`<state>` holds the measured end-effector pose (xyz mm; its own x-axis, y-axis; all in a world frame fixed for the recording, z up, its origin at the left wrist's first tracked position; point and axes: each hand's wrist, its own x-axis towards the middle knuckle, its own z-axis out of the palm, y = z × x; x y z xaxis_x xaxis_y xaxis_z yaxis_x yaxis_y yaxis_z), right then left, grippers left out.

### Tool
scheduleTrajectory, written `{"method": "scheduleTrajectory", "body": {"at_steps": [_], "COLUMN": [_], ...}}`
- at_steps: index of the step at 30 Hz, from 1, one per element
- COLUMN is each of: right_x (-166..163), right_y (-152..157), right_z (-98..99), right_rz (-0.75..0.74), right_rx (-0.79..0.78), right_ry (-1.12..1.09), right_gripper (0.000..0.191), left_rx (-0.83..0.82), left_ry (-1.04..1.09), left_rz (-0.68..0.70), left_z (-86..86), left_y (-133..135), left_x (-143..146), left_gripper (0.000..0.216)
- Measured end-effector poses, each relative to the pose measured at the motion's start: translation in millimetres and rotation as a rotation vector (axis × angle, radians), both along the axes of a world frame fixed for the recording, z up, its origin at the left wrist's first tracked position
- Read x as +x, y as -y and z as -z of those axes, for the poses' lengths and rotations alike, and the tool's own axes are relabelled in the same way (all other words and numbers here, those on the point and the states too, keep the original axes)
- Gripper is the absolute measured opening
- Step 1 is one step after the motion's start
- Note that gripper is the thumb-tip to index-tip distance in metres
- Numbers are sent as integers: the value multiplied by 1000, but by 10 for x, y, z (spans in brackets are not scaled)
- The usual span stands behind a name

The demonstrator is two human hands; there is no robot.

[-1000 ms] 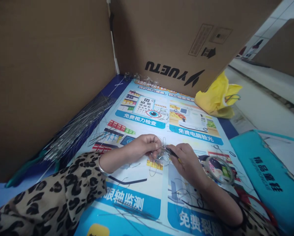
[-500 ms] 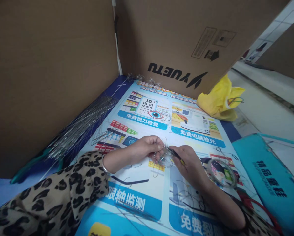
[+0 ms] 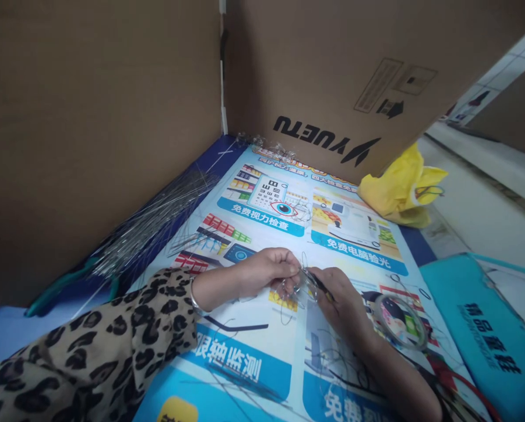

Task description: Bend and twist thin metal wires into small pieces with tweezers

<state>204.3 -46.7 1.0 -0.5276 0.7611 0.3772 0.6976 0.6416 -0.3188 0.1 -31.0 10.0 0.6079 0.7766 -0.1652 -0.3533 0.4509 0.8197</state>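
My left hand (image 3: 273,269) is closed in a pinch on a small tangle of thin looped wire (image 3: 305,291), held just above the printed poster. My right hand (image 3: 344,305) is wrapped round a pair of pliers (image 3: 323,286) with dark handles and a touch of yellow. The plier tips meet the wire beside my left fingertips; whether the jaws are closed on it is too small to tell. A loose wire loop hangs below my left fingers, and another sticks up between the hands.
Cardboard walls (image 3: 113,105) stand left and behind. Long straight wires (image 3: 152,225) lie left of the poster (image 3: 240,398), near a green-handled tool (image 3: 64,287). At right are a yellow bag (image 3: 394,193), a clear round ring-shaped item (image 3: 401,322) and a turquoise box (image 3: 495,334). Wire scraps litter the poster.
The whole view has shifted slightly, so things appear a little further right. Both hands keep their holds on the wire and the pliers, with the pliers tilted slightly differently.
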Motion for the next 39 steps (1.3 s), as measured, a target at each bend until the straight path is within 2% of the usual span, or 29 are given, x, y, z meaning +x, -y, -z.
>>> {"method": "scheduleTrajectory", "body": {"at_steps": [18,29,39], "right_x": [3,16,0], "right_y": [20,11,12], "right_z": [3,-67,-43], "right_rz": [19,19,22], "right_rx": [-1,-191,-102], "right_ry": [35,25,46], "right_gripper": [27,26,27], "left_rx": [2,63,42], "left_ry": [-20,-42,-37], "left_rz": [9,54,24], "left_z": [-2,8,29], "left_y": [-9,-13,-1], "left_x": [-15,-25,3], "left_gripper": [17,25,31]}}
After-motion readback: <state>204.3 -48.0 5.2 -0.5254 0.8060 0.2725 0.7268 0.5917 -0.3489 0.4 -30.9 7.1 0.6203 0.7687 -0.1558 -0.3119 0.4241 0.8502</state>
